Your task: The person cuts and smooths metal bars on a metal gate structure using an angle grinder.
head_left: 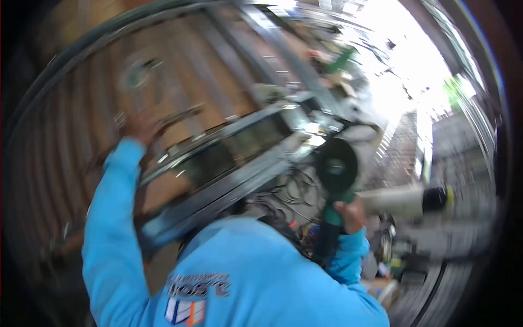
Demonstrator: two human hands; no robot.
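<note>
My right hand (353, 213) is wrapped round the body of a green angle grinder (329, 229), whose dark round disc (336, 165) points up and away from me. At the left, my left hand (141, 128) is blurred by motion over a metal frame with parallel bars (210, 82). A thin dark rod-like piece (182, 116) lies beside its fingers; whether the hand grips it cannot be made out. Both arms are in light blue sleeves.
Thick metal beams (218, 191) run diagonally in front of me. Coiled cables (291, 193) lie on the ground beyond. A pale cylinder with a black end (403, 200) is at the right, with assorted clutter (389, 256) below it.
</note>
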